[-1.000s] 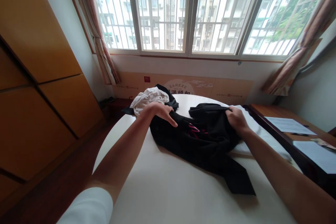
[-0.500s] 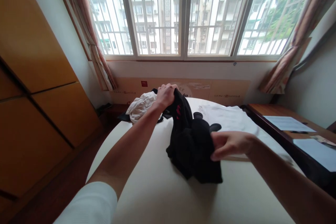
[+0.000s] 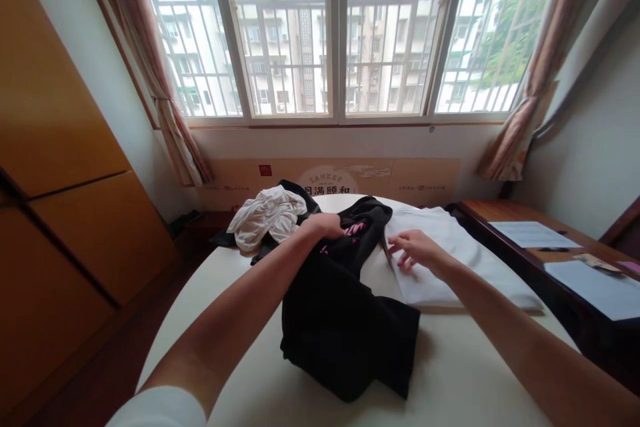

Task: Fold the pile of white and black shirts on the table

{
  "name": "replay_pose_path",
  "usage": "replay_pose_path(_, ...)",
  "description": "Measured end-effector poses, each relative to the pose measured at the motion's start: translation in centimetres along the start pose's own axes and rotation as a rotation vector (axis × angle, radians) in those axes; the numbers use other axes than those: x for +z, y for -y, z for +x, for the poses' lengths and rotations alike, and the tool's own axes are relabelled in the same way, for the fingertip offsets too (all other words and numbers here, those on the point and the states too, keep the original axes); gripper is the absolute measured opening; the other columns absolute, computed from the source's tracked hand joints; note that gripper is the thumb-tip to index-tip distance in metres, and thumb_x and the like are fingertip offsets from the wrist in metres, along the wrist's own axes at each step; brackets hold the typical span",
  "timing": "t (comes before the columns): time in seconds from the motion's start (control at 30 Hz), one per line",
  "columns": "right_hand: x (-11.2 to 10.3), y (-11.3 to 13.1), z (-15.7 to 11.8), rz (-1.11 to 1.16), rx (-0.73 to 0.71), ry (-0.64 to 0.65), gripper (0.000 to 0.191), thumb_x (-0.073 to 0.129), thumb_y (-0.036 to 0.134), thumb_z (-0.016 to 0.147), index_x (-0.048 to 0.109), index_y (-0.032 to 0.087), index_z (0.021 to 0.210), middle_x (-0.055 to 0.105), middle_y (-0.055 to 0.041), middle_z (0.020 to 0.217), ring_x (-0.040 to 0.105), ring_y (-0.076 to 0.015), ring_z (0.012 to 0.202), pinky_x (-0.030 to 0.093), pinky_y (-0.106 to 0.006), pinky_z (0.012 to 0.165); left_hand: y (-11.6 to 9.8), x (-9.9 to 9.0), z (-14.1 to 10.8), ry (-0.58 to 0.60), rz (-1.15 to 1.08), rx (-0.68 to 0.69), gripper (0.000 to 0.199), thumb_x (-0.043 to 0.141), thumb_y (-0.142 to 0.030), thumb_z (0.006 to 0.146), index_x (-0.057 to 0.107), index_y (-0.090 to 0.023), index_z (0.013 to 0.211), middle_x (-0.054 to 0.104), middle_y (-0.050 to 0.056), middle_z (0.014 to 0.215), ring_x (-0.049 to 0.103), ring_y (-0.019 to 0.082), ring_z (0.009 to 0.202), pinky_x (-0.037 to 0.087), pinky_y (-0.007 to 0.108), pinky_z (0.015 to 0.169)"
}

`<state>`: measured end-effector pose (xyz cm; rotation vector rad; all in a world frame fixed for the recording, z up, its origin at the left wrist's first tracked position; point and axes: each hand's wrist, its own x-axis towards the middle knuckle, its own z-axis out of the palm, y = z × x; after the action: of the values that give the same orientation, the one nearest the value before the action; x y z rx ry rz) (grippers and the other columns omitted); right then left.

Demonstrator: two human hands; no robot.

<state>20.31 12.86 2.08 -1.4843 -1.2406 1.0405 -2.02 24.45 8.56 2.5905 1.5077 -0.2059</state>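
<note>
A black garment with pink lettering (image 3: 350, 340) lies crumpled across the middle of the white round table (image 3: 250, 347). My left hand (image 3: 327, 225) is closed on the upper part of that garment, beside the pink print; its fingertips are partly hidden. Just right of the garment, my right hand (image 3: 415, 250) holds nothing, fingers apart and slightly curled. It is above the left edge of a flat white cloth (image 3: 460, 260). To the left of my left hand sits a bunched off-white cloth (image 3: 267, 213), with dark fabric around and under it.
A brown desk (image 3: 475, 210) with paper sheets (image 3: 533, 235) and a pen stands along the right. Wooden cabinets (image 3: 85, 240) line the left side. Behind the table, a long printed cardboard panel (image 3: 235, 180) rests below the barred window.
The black garment, raised and bunched before, now lies lower and more spread out. My left hand has come down with it. My right hand has let go of it and moved away toward the white cloth.
</note>
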Motion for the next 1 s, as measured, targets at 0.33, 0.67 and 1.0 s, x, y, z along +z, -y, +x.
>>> replay_pose_path(0.33,7.5,-1.8,0.0,0.039,0.098,0.269,0.023,0.066,0.041,0.095,0.067,0.019,0.090,0.068,-0.0022,0.058,0.058,-0.0158,0.038,0.042,-0.023,0.032,5.1,3.9,-0.5,-0.018,-0.461,-0.118,0.036,0.058,-0.043,0.094,0.074,-0.014,0.080,0.079,0.015,0.094,0.073,0.031,0.094,0.054,0.033,0.080)
replay_pose_path(0.67,5.7,-0.1,-1.3,0.556,-0.012,0.232,0.026,0.067,0.029,0.091,0.071,0.022,0.115,0.079,-0.0075,0.106,0.075,-0.0210,0.085,0.063,-0.033,0.074,9.0,5.1,-2.3,0.275,-1.243,-0.034,0.022,0.085,-0.029,0.066,0.069,-0.015,0.071,0.073,0.003,0.074,0.064,0.016,0.064,0.052,0.024,0.058)
replay_pose_path(1.0,2.1,-0.9,0.5,0.606,-0.034,0.038,0.004,0.065,0.024,0.083,0.066,0.021,0.086,0.062,0.0007,0.069,0.055,-0.0144,0.057,0.052,-0.026,0.054,7.5,3.9,-2.9,0.213,-1.373,-0.151,0.030,0.082,-0.044,0.079,0.071,-0.017,0.085,0.078,0.007,0.086,0.074,0.021,0.079,0.061,0.027,0.072)
